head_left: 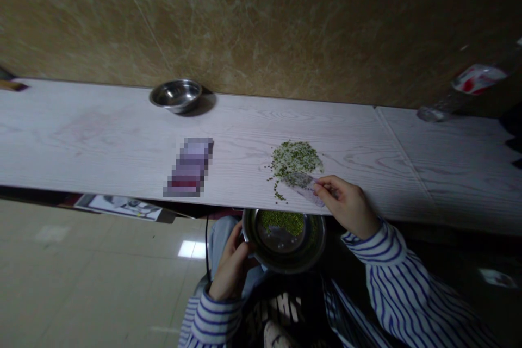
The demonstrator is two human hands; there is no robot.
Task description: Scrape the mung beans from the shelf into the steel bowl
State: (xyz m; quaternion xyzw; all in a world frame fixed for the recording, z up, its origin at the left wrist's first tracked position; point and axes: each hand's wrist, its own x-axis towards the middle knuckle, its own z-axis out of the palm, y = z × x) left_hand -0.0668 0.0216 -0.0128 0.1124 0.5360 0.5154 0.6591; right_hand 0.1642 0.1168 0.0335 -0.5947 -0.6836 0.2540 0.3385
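Note:
My left hand [233,263] grips the left rim of a large metal bowl [290,265] below the table's front edge. Green beans, probably mung beans [283,222], lie inside it. My right hand [346,202] pinches a thin, see-through plastic piece [310,194]; its exact kind is unclear. That piece rests against the near side of a heap of green beans mixed with white grains [297,159] on the table. A few loose beans [279,193] trail from the heap toward the front edge.
On the pale wood-grain table [240,130], a small metal bowl [176,95] stands by the wall. A blurred-out flat object [191,166] lies left of the heap. A clear bottle with a red and white label [478,79] stands far right. Papers [122,205] show under the table.

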